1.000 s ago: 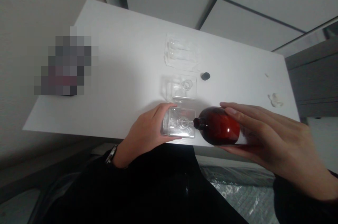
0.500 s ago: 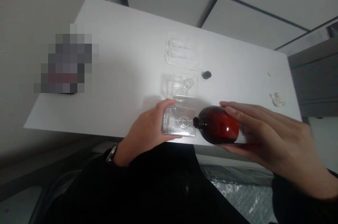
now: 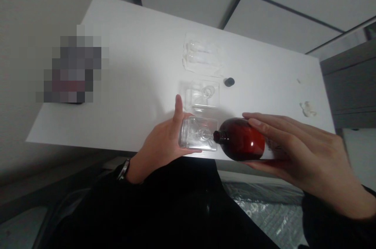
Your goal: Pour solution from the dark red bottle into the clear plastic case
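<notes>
The picture is running dim and grainy overall, while the white table (image 3: 132, 65) is glaring and washing the clear box (image 3: 202, 55) almost into its surface. Soft, diffuse light is casting only a faint shadow beside the left hand (image 3: 161, 147). The brown bottle (image 3: 242, 139) is catching a bright red highlight, and the black sleeve (image 3: 164, 210) is sinking into shapeless darkness. The right hand (image 3: 305, 151) is blurring slightly along its edges, wide-angle distortion is bending lines near the frame's corners, and a pixelated patch (image 3: 73, 69) is obscuring part of the view.
</notes>
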`<state>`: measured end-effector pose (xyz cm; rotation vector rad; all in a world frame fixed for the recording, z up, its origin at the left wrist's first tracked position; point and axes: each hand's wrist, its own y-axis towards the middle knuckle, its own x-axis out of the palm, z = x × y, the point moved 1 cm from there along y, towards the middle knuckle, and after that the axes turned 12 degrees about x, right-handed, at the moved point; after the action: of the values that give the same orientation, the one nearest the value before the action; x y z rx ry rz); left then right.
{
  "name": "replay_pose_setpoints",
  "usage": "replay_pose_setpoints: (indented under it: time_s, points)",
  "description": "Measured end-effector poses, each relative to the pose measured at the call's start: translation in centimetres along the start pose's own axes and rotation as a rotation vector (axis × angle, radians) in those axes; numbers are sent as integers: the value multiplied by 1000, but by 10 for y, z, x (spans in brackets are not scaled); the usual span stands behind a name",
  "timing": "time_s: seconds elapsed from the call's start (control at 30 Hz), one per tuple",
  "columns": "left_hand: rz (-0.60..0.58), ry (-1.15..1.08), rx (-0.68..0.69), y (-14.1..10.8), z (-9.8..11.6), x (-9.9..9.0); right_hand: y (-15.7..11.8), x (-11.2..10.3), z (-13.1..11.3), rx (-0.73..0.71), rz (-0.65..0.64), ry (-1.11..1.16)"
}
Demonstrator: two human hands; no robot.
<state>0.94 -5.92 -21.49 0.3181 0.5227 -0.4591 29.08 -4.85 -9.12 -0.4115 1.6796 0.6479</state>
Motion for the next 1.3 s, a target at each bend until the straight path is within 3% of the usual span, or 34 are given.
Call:
replay_pose_setpoints:
  time_s: [0.23, 0.57, 0.97, 1.3]
  points:
    - [33, -14, -55, 0, 3, -2, -1, 0, 0, 3, 4, -8]
    - [53, 33, 15, 1, -2, 1, 5, 2, -1, -41, 50, -58]
    - [33, -56, -75, -1, 0, -2, 6, 0, -2, -45, 40, -72]
    - [59, -58, -32, -2, 0, -1, 8, 0, -3, -51, 43, -83]
